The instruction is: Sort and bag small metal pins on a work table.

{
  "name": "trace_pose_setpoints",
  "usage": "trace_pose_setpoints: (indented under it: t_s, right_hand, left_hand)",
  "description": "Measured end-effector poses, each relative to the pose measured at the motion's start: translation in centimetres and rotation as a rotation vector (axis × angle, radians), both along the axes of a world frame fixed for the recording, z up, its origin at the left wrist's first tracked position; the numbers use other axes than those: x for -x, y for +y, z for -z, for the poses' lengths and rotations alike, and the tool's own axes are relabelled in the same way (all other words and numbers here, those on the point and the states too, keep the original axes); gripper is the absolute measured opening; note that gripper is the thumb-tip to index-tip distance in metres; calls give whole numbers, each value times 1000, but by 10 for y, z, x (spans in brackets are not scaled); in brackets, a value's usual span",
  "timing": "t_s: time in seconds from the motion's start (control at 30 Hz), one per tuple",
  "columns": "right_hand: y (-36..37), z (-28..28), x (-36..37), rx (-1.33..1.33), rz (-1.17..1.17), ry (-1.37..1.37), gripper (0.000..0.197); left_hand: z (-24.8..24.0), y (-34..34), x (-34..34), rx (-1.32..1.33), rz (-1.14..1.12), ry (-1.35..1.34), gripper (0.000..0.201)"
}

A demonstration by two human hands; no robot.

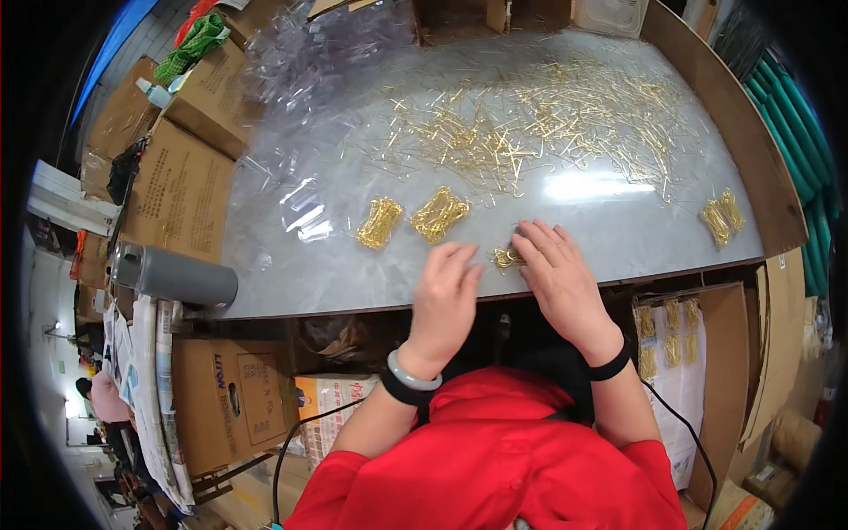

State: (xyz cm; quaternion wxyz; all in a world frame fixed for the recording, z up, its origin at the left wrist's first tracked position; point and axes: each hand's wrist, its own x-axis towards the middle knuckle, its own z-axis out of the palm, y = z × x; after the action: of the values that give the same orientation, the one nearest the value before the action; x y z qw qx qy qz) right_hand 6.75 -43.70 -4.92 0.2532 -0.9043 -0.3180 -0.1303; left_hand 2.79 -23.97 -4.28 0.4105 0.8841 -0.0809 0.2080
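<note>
Near the front edge of the grey table, a small cluster of gold wire hooks (506, 258) lies between my two hands. My right hand (563, 284) rests over its right end, fingers stretched out and hiding part of it. Just left of the cluster is my left hand (444, 296), its fingers loosely bent and apart, with nothing visible in them. Two tidy bundles sit farther back: one gold hook bundle (380, 223) and, to its right, another bundle (440, 215). Loose gold hooks (583, 115) are strewn across the table's far half.
Clear plastic bags (300, 97) pile up at the table's left. A grey bottle (185, 276) lies on its side at the left front. More bundled hooks (723, 217) sit at the right edge. Below, an open carton (729, 371) holds several bundles on white sheeting. Cardboard walls (733, 115) border the right side.
</note>
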Motion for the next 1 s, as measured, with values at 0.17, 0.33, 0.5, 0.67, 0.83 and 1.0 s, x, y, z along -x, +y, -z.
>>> trace_pose_setpoints:
  t_s: [0.17,0.33,0.5,0.67,0.83,1.0]
  right_hand:
    - [2,-9,-7,47,-56,-7,39]
    - [3,-10,-8,16,-54,63,37]
    - [0,-1,-7,-264,32,95,35]
    - [-10,0,-8,-346,-14,125,39]
    - [-16,-1,10,-27,-3,0,55]
    - [0,-11,17,121,18,-34,72]
  left_hand:
    - [-3,40,13,393,-224,269,24]
    - [-11,51,0,636,-232,489,33]
    - [-10,49,-20,632,-212,590,30]
    - [-5,49,-11,751,-168,519,24]
    - [-7,49,28,937,-71,487,16]
    - [-16,58,92,1077,106,696,10]
